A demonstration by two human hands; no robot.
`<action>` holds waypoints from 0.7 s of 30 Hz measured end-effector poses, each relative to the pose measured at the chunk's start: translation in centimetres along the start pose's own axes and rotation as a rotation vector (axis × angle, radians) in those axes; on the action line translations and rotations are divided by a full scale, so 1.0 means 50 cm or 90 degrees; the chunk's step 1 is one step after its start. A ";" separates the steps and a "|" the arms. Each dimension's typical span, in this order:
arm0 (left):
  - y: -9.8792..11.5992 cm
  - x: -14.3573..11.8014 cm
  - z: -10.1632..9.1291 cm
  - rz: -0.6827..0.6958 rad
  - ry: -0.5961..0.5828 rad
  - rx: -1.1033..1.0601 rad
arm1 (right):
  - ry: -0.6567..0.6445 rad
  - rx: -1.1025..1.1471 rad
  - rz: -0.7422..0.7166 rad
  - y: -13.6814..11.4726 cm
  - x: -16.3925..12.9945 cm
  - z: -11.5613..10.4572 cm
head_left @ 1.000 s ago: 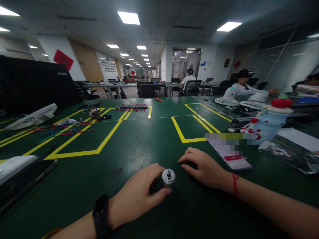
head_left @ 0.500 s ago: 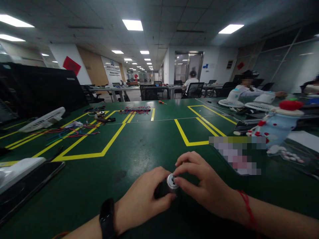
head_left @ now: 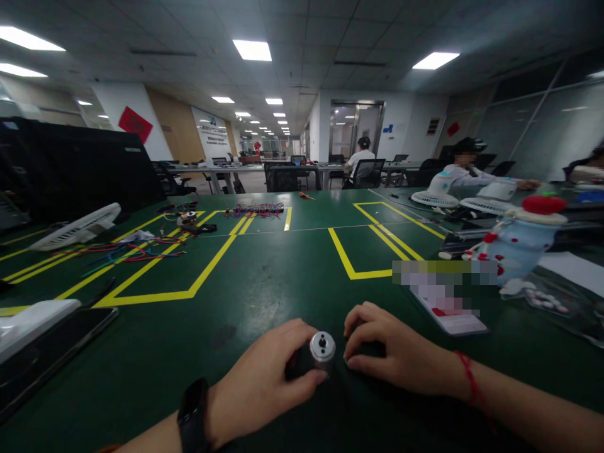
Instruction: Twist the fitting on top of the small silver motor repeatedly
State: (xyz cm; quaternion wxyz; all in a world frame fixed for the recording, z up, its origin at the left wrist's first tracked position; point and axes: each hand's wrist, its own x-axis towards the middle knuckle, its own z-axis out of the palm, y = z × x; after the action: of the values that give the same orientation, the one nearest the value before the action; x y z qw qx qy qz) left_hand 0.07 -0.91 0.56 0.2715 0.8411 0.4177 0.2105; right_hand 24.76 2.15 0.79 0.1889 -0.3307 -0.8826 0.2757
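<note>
No writing can be read anywhere. The white wall board with a blue logo (head_left: 210, 129) carries lines too small to make out. The red diamond-shaped paper on the wall (head_left: 135, 124) shows no legible character. The print on the white card with a red band (head_left: 452, 313) on the green tabletop (head_left: 264, 277) is blurred.

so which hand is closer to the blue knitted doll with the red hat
Right. The right hand lies on the green table on the blue knitted doll's side; the left hand, gripping the small silver motor, is farther away.

Green table (head_left: 264, 277) with yellow tape outlines (head_left: 155, 292); coloured wires (head_left: 127, 253), white fan grille (head_left: 75, 228), phone (head_left: 51, 346), card (head_left: 453, 318)
</note>
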 end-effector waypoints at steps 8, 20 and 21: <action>0.000 0.002 0.003 0.006 -0.002 0.006 | 0.087 0.180 0.094 0.020 0.018 -0.014; -0.002 -0.002 0.002 0.013 0.008 0.014 | 0.159 0.116 -0.016 -0.030 0.029 0.011; -0.003 -0.002 0.002 0.014 0.009 0.014 | 0.191 0.128 -0.027 -0.038 0.035 0.013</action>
State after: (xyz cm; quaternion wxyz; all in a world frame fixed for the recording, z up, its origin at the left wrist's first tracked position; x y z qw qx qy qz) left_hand -0.01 -0.97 0.36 0.2570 0.8471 0.4127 0.2148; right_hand 22.27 1.90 1.70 0.3564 -0.3294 -0.8191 0.3057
